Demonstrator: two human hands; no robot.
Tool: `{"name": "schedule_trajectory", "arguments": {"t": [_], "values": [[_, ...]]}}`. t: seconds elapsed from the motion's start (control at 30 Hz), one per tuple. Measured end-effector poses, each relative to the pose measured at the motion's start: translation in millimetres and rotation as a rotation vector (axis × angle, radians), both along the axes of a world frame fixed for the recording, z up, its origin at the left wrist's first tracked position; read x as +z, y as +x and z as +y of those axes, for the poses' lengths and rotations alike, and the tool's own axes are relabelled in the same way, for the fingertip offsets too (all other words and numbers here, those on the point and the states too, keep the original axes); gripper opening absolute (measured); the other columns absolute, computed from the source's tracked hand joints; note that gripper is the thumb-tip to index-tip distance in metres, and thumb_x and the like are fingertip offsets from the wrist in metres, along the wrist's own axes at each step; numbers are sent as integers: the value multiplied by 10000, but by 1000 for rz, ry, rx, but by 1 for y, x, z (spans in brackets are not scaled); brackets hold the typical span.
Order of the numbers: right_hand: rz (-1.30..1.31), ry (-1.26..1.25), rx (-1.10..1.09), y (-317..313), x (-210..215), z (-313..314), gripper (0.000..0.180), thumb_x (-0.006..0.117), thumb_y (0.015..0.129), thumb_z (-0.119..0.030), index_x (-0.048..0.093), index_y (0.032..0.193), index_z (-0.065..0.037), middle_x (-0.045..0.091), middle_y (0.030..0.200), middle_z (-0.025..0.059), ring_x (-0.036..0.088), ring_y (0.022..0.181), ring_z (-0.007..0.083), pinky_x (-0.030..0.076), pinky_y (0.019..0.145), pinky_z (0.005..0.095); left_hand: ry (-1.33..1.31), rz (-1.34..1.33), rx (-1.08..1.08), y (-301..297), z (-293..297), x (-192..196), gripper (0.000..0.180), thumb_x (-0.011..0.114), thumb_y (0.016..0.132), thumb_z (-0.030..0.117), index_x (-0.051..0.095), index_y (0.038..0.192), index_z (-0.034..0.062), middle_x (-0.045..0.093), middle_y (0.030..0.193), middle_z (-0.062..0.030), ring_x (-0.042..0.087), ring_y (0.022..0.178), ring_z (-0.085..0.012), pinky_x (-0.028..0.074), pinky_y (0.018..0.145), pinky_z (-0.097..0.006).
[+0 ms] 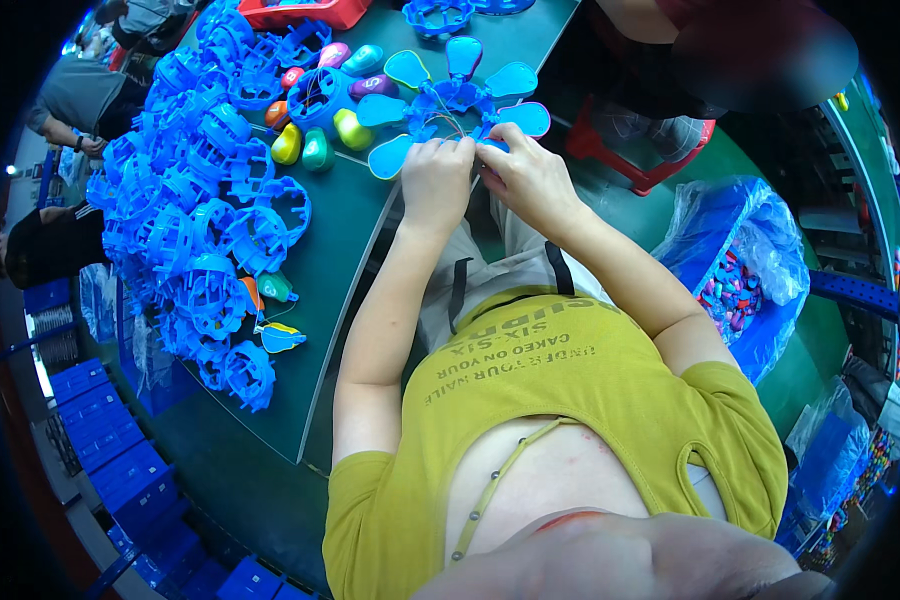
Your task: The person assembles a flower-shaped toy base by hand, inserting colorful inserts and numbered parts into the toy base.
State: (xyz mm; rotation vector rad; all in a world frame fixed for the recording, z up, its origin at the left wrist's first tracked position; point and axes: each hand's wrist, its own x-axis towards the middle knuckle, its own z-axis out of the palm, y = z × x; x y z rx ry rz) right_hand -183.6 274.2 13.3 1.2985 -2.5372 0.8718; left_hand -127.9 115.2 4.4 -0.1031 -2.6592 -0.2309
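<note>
At the table's near edge lies a blue plastic ring frame [460, 97] with several light-blue, petal-shaped paddles fanned out around it. Thin wires cross the ring's opening. My left hand [437, 183] is closed on the near left part of the ring, its fingers bent and pressed together. My right hand [526, 178] grips the near right part, thumb and fingers curled in by the rim. The fingertips of both hands are partly hidden, so any small part between them cannot be seen. Just left of the ring, a yellow-green teardrop-shaped piece [352, 130] rests on the green table [342, 215].
Many blue ring frames [185, 200] are heaped along the left side. Colored teardrop pieces lie around another blue frame [320, 95]. A red tray [305, 12] stands at the far edge. To the right is a plastic-lined blue bin [760, 270] of small parts; another person sits beyond on a red stool [650, 165].
</note>
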Motion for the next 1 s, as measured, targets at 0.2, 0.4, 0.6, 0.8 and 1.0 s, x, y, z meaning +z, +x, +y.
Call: {"name": "schedule_trajectory", "arguments": {"t": [0.2, 0.4, 0.6, 0.8, 1.0], "values": [[-76, -279, 83, 3, -5, 25, 318, 738, 842, -148, 674, 1148, -90, 625, 1204, 142, 671, 1021, 338, 563, 837, 416, -52, -21, -7, 4, -9, 3, 54, 666, 820, 90, 614, 813, 75, 676, 761, -95, 675, 829, -277, 503, 740, -421], [-1534, -978, 163, -5, -27, 23, 385, 551, 1015, -198, 525, 1356, -22, 612, 1280, 113, 649, 1090, 209, 526, 958, 372, 43, 134, -53, 25, -2, 45, 143, 702, 770, 38, 710, 911, 58, 720, 839, -103, 697, 910, -281, 527, 781, -406], [-1710, -852, 242, -7, -8, -7, 388, 598, 1009, -248, 598, 1268, 41, 671, 1253, 150, 680, 1054, 193, 535, 941, 333, -9, 57, -88, 41, 9, 56, 144, 708, 783, 61, 706, 926, 54, 724, 887, -114, 695, 932, -290, 532, 822, -407], [-1738, -868, 163, 1, -13, -9, 426, 630, 980, -196, 498, 1308, 42, 679, 1239, 179, 681, 1056, 200, 545, 940, 341, 251, 49, 161, 69, -33, 101, 83, 718, 839, 83, 725, 910, 39, 700, 925, -103, 662, 934, -302, 524, 797, -411], [-1658, -732, 184, 17, 1, -17, 333, 647, 981, -208, 643, 1188, 53, 693, 1196, 143, 679, 1029, 168, 542, 918, 327, -47, -192, 105, 59, -61, 80, 116, 735, 805, 129, 747, 919, 113, 632, 861, -61, 639, 901, -261, 558, 734, -396]]}}
